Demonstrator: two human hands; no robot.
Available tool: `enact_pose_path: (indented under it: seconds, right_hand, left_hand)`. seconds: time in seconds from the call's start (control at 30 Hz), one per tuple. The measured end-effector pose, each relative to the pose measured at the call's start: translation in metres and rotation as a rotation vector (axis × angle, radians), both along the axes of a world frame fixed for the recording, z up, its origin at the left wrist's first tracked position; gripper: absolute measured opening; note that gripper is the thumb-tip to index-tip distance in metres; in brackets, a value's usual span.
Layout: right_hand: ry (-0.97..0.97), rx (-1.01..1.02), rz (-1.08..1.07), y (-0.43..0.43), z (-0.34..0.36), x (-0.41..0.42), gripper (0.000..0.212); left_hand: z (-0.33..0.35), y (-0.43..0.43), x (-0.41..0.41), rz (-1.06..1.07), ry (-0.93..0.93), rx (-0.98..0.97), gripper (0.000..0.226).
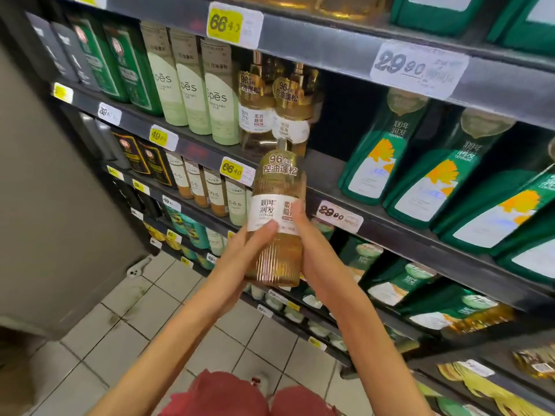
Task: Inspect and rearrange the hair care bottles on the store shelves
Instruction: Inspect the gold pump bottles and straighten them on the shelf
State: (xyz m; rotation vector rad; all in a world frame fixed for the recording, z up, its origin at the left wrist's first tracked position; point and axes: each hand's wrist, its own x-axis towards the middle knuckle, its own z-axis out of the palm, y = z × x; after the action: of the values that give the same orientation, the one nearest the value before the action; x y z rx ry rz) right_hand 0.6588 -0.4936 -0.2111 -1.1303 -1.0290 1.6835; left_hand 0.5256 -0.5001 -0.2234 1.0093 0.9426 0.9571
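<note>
Up before the shelves [420,246], the golden shampoo bottle [277,181] stands between the left hand [240,253] and right hand [312,250], both wrapped round its lower half. It looks full, heavy and slippery; hold the ribbed bottom.

I see a dark shelf [405,235] carrying, left to right, grey packs [60,46], dark green bottles [120,64], three pale green bottles [192,91], two amber bottles [255,115] and bigger green bottles [420,175]. Price tags [235,171] sit along its front edge.
</note>
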Motion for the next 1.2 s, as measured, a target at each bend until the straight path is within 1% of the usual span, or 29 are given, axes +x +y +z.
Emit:
enact_pose_path:
  seconds: [0.17,0.23,0.33,0.4,0.47,0.53,0.63,0.73,0.83,0.9,0.97,1.07,1.1,1.2]
  right_hand:
    - [0.039,0.052,0.032,-0.019,-0.013,0.014,0.063]
    - [0.048,0.081,0.045,-0.022,-0.024,0.015,0.059]
    - [-0.004,0.129,0.104,-0.023,-0.039,0.013,0.058]
    - [-0.05,0.137,0.142,-0.027,-0.047,0.014,0.064]
    - [-0.136,0.192,0.162,-0.032,-0.052,0.017,0.072]
    - [-0.221,0.272,0.168,-0.035,-0.057,0.021,0.071]
    - [-0.308,0.365,0.163,-0.034,-0.057,0.021,0.069]
    - [-0.301,0.359,0.195,-0.029,-0.059,0.02,0.072]
    - [-0.285,0.289,0.201,-0.024,-0.055,0.015,0.067]
    - [-0.31,0.219,0.233,-0.016,-0.05,0.009,0.06]
    - [-0.304,0.12,0.286,-0.008,-0.045,-0.002,0.055]
    - [-0.305,-0.128,0.338,0.0,-0.045,-0.02,0.071]
    - [-0.302,-0.183,0.36,0.001,-0.046,-0.026,0.071]
    - [-0.259,-0.24,0.394,0.001,-0.05,-0.037,0.073]
  left_hand:
    - [-0.005,-0.018,0.002,-0.17,-0.028,-0.004,0.058]
    - [-0.012,-0.022,0.001,-0.164,0.007,0.027,0.057]
    - [-0.023,-0.024,-0.007,-0.11,0.11,0.069,0.057]
    - [-0.027,-0.028,-0.015,-0.1,0.206,0.117,0.057]
    - [-0.03,-0.029,-0.021,-0.131,0.361,0.225,0.058]
    - [-0.032,-0.027,-0.026,-0.164,0.467,0.324,0.058]
    - [-0.034,-0.026,-0.026,-0.151,0.493,0.384,0.061]
    - [-0.036,-0.026,-0.028,-0.129,0.493,0.393,0.058]
    - [-0.03,-0.024,-0.038,-0.141,0.503,0.322,0.057]
    - [-0.025,-0.023,-0.046,-0.117,0.505,0.212,0.06]
    - [-0.018,-0.022,-0.052,-0.116,0.473,0.063,0.062]
    - [-0.014,-0.019,-0.055,-0.17,0.327,-0.227,0.054]
    - [-0.015,-0.019,-0.055,-0.164,0.312,-0.295,0.051]
    - [-0.021,-0.018,-0.058,-0.161,0.376,-0.332,0.044]
